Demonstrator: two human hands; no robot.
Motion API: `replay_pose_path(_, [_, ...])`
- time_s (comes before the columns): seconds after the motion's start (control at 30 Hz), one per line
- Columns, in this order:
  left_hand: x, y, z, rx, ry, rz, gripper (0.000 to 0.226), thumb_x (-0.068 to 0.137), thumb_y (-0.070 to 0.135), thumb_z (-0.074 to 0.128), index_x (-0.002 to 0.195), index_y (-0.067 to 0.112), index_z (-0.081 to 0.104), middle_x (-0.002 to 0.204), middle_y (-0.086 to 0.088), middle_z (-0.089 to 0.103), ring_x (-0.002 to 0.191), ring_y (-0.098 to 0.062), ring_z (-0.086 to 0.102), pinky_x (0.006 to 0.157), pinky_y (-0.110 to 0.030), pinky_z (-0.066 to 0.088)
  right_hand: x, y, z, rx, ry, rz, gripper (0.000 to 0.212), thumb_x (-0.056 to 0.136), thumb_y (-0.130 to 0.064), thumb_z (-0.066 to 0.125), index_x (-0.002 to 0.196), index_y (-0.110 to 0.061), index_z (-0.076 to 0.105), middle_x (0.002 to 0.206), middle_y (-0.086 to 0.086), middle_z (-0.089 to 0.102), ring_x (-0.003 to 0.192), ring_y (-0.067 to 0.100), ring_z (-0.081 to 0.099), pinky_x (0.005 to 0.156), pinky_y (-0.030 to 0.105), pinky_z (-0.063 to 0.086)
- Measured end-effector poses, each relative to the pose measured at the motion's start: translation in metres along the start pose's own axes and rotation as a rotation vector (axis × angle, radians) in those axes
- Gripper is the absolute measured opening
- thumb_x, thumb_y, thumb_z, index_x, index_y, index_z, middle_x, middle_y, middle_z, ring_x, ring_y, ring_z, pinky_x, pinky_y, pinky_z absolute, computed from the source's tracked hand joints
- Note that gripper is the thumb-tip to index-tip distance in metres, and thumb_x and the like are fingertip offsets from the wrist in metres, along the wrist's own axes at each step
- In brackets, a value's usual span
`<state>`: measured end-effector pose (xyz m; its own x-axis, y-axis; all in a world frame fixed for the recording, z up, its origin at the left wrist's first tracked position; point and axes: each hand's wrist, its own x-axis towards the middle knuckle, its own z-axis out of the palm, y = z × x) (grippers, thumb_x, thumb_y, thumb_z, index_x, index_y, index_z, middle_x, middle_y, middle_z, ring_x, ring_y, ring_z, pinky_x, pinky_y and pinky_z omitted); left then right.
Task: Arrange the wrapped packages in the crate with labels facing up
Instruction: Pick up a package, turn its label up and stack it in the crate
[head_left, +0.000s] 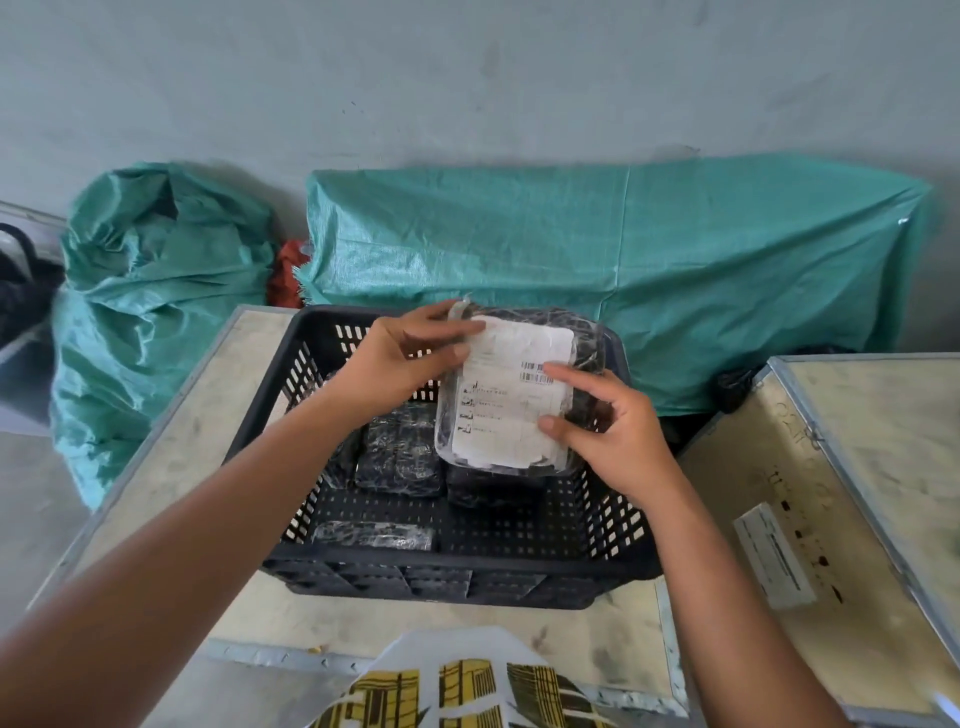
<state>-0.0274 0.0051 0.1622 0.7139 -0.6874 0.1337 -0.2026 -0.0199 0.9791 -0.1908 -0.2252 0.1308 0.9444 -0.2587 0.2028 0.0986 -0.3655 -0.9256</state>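
A black slatted plastic crate (519, 577) stands on a pale wooden box. Above its right half I hold a wrapped package (514, 405), dark and film-covered, with a white barcode label facing up. My left hand (405, 364) grips its upper left edge, and my right hand (608, 426) holds its right side, thumb and fingers on the label. On the crate floor lie other dark wrapped packages: one in the middle (400, 452), one under the held package (488, 491), and a flat one by the near wall (371, 535).
Green woven sacks (597, 260) (150, 291) lie against the grey wall behind the crate. A second wooden box with a metal edge (841, 499) stands on the right, with a white label on it. Concrete floor shows at the left.
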Motion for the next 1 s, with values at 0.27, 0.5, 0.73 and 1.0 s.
replay_pose_path(0.27, [-0.013, -0.070, 0.031, 0.309, -0.245, -0.267, 0.090, 0.092, 0.025, 0.074, 0.158, 0.046, 0.017, 0.161, 0.023, 0.025, 0.146, -0.003, 0.026, 0.122, -0.037, 0.024, 0.028, 0.055, 0.010, 0.064, -0.049, 0.309, 0.060, 0.081, -0.018, 0.088, 0.126, -0.053, 0.068, 0.132, -0.036, 0.060, 0.131, -0.007, 0.050, 0.115, 0.039, 0.043])
replay_pose_path(0.5, [0.019, -0.117, 0.043, 0.332, -0.192, -0.443, 0.097, 0.093, 0.008, 0.070, 0.161, 0.040, 0.008, 0.163, 0.004, 0.032, 0.108, 0.009, 0.053, 0.079, -0.003, 0.048, 0.065, 0.097, 0.040, -0.014, -0.090, 0.480, 0.078, 0.091, -0.002, 0.074, 0.153, -0.037, 0.044, 0.164, 0.000, 0.036, 0.083, -0.004, 0.072, 0.068, 0.030, 0.065])
replay_pose_path(0.73, [0.035, -0.135, 0.057, 0.443, -0.237, -0.501, 0.108, 0.096, 0.003, 0.060, 0.156, 0.039, -0.023, 0.162, -0.007, 0.030, 0.110, -0.026, 0.066, 0.065, -0.024, 0.055, 0.080, 0.118, 0.049, -0.102, -0.188, 0.499, 0.091, 0.094, -0.003, 0.070, 0.160, -0.044, 0.022, 0.162, 0.001, 0.037, 0.105, 0.012, 0.065, 0.081, 0.034, 0.064])
replay_pose_path(1.0, [0.046, -0.147, 0.044, 0.374, -0.345, -0.577, 0.103, 0.100, 0.011, 0.059, 0.155, 0.039, -0.022, 0.134, 0.010, 0.051, 0.086, -0.002, 0.065, 0.061, -0.013, 0.052, 0.081, 0.131, 0.054, -0.151, -0.226, 0.607, 0.092, 0.097, -0.017, 0.069, 0.158, -0.054, 0.012, 0.161, 0.009, 0.027, 0.139, 0.031, 0.045, 0.102, 0.043, 0.054])
